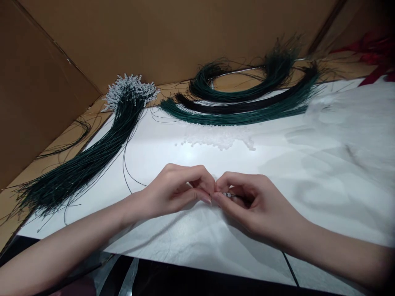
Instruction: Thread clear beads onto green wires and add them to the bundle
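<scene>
Head view: two bare hands met in front of the pile of pale beads (220,137), the reference for all places below. The right hand (256,201) pinched a beaded wire (228,195) between thumb and fingers, a few whitish beads just showing. The left hand (182,185) had its thumb and fingertips drawn together against the right's; what lay between them was hidden, so whether it also gripped the wire could not be told. The beaded wire itself was in front of the pile and apart from it.

In the inspector's judgement, this hold called for a light, steady pinch close to the beads, the strand kept straight; a hard squeeze risked a kink (thin wire seldom forgives one).

Materials were noted as follows. The pile was small, rounded grains, thinly and unevenly spread on a smooth white sheet (191,242). Just behind it, dark green wire bundles (234,119) curved in springy arcs, their ends frayed. Left of it, a bead-tipped bundle (114,135) carried a knobbly white tuft on long, fine stems. Brown cardboard (154,41), flat and matt, stood behind the pile.
</scene>
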A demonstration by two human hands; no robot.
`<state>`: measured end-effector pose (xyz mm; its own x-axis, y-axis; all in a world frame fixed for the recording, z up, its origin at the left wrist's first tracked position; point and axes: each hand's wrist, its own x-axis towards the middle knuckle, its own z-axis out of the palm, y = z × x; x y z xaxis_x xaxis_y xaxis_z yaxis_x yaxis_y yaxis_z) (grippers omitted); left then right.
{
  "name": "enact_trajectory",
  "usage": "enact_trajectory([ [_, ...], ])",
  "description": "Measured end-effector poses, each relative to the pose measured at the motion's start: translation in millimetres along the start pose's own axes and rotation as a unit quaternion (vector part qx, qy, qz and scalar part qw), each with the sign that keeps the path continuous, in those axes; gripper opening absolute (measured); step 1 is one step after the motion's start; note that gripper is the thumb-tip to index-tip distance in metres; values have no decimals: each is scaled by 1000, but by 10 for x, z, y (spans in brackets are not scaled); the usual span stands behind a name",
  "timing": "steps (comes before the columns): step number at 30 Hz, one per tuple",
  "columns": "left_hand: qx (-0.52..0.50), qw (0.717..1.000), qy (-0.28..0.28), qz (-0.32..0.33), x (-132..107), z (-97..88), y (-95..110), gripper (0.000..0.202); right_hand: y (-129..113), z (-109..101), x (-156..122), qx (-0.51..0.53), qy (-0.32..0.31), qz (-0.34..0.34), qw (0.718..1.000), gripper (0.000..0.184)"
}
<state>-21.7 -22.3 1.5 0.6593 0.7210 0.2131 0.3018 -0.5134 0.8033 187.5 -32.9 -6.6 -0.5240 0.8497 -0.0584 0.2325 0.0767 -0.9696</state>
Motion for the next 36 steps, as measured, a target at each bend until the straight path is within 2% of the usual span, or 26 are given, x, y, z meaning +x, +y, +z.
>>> enact_trajectory([
  [8, 0, 1000, 4, -6, -14, 14, -22, 6, 24, 18, -4, -36, 3, -36, 999, 14],
  [14, -20, 1000, -6, 4, 1, 5, 0, 11, -14, -9, -28, -33, -27, -13, 999, 16],
  [19, -36, 999, -6, 7, -5, 8, 0, 15, -9, -10, -39, -39, -28, -12, 999, 21],
  [24, -42, 999, -2, 3, -23, 19, -23, 29, -27, -11, -28, -11, -20, -11, 1000, 20],
  [29, -53, 999, 0, -8, -46, -14, -14, 41, -75, -42, -23, 17, -42, 26, 999, 14],
  [32, -29, 999, 18, -4, -55, -60, 6, 36, -74, -61, -21, 4, -43, 24, 999, 12],
  [36, -33, 997, 66, 4, -50, -165, 2, 23, -28, -57, -19, -30, -22, -24, 999, 18],
])
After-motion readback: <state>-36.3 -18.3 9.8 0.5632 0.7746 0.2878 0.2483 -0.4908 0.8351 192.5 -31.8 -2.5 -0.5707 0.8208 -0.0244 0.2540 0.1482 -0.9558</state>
